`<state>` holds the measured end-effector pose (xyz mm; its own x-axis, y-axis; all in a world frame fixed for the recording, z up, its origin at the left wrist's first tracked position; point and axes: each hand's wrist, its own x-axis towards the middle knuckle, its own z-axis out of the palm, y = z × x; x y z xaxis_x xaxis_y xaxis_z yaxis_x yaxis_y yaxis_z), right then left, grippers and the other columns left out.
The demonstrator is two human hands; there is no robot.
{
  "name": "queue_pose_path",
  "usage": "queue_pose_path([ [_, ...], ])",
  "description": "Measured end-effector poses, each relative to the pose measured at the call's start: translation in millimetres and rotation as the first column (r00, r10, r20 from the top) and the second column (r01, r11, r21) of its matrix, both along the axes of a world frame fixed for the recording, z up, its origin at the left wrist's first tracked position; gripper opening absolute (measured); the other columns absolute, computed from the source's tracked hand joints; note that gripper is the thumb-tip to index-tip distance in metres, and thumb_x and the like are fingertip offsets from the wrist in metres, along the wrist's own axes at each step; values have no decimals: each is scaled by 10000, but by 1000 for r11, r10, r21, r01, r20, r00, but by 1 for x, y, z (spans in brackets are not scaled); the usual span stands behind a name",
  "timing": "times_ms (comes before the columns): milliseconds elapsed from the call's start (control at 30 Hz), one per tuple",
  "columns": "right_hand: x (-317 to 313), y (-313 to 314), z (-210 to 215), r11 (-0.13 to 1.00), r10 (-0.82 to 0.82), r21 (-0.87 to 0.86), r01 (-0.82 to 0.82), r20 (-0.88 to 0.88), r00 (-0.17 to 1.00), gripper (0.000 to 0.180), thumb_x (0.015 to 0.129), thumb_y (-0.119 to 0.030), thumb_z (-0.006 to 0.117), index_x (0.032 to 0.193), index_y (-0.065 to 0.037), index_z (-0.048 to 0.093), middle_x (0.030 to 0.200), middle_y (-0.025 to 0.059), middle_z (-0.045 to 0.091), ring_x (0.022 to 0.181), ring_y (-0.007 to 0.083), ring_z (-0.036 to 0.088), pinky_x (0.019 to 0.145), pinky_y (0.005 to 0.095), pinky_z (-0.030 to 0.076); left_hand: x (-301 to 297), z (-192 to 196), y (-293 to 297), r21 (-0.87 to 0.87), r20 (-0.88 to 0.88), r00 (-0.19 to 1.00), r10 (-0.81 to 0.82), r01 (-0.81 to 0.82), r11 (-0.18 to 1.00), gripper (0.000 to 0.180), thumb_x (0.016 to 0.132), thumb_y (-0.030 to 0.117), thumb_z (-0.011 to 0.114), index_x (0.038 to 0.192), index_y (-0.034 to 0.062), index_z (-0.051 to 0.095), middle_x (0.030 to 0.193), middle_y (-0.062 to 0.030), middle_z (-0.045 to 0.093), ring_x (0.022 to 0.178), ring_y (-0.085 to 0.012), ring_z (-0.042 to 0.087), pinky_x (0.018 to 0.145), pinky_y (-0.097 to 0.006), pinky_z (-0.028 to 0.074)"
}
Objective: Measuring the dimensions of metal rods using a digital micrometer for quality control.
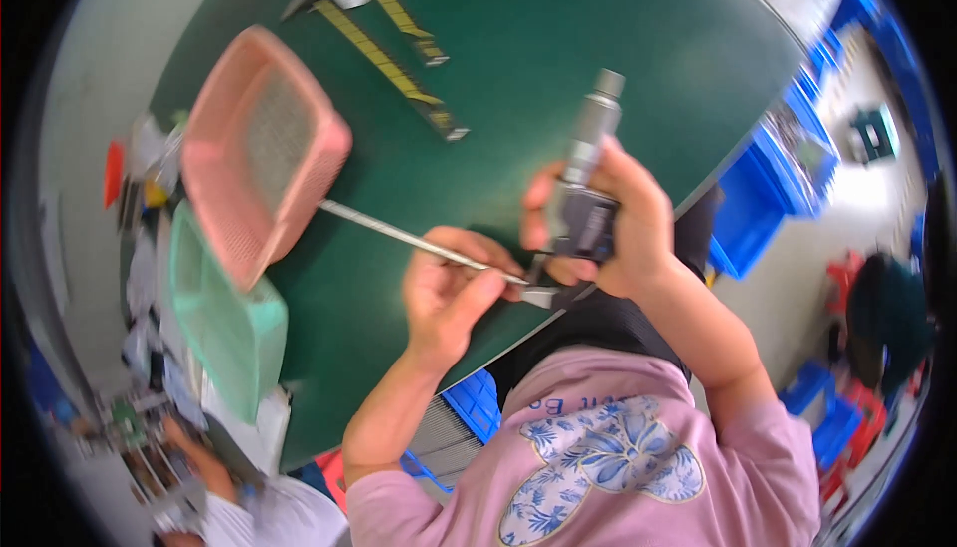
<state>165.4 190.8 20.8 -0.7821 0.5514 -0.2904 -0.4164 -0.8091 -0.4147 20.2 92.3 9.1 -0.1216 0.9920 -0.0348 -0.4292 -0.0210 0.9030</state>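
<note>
My left hand [451,298] pinches a thin metal rod [384,229] near its right end. The rod slants up and left, its far end reaching the pink basket. My right hand [638,223] is wrapped round a micrometer [590,138], silver at the thimble with a dark body. Its thimble points up and away from me. At the near end, the micrometer's frame [539,296] meets the rod's tip beside my left fingertips. Blur hides whether the measuring faces touch the rod.
A pink basket [224,218] tilts at the left, beside a green basket [234,348]. Two yellow-and-black striped flat tools [384,53] lie on the green table [478,78]. Blue bins [748,210] stand past the right edge. Another person in a white sleeve [264,517] sits lower left.
</note>
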Motion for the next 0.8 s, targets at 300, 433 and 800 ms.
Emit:
queue_pose_path([
  [300, 9, -5, 1, 992, -89, 89, 85, 41, 995, 553, 845, -500, 238, 836, 1, 469, 634, 146, 511, 303, 141, 328, 300, 248, 300, -98, 86, -70, 151, -517, 576, 633, -667, 730, 134, 738, 119, 405, 810, 7, 412, 457, -2, 365, 372, -86, 357, 340, -193, 284],
  [433, 5, -6, 7, 989, -73, 133, 65, 58, 996, 537, 853, -481, 229, 819, -2, 470, 622, 143, 509, 303, 142, 329, 299, 249, 297, -162, 93, -113, -69, -716, 388, 580, -866, 495, 89, 713, 128, 369, 693, 50, 407, 455, 26, 287, 363, -65, 253, 331, -214, 208],
  [800, 5, -3, 4, 985, -58, 165, 48, 56, 997, 551, 839, -500, 246, 837, -2, 481, 628, 148, 518, 315, 138, 337, 321, 257, 307, -183, 84, -72, -68, -943, -107, -316, -865, 498, 315, 712, 279, 467, 765, -20, 554, 769, -196, 586, 767, -331, 565, 661, -394, 416],
])
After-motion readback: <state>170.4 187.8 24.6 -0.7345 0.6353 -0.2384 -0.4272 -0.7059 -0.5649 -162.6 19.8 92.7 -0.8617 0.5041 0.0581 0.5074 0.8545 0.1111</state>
